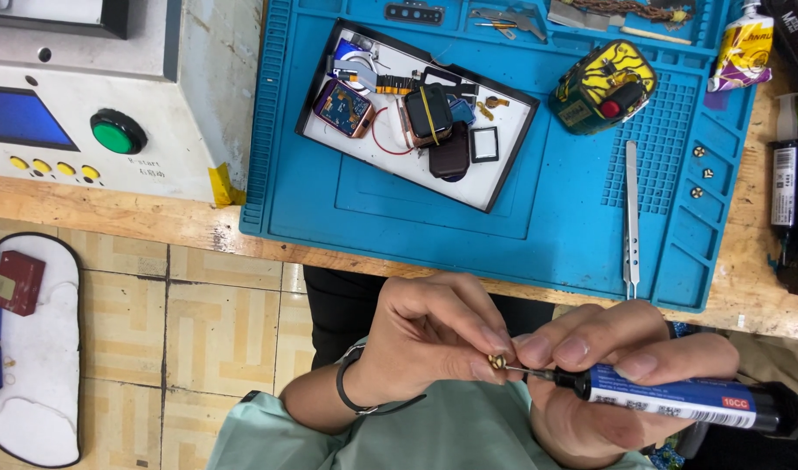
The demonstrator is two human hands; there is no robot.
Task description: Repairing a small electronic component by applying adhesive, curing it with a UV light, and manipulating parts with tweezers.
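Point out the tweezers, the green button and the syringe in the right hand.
tweezers (631, 218): head view, mid-shaft.
green button (117, 132): head view, cap centre.
syringe (677, 397): head view, labelled blue barrel.

Bright, even light falls from overhead, and shadows stay short and soft on the bench (155, 218). The picture is sharp throughout, with faint glare on the white tray (390, 161).

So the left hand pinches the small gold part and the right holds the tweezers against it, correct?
Not quite. In the head view the left hand does pinch the small gold part, but the right hand holds a blue-labelled syringe; the tweezers lie on the blue mat.
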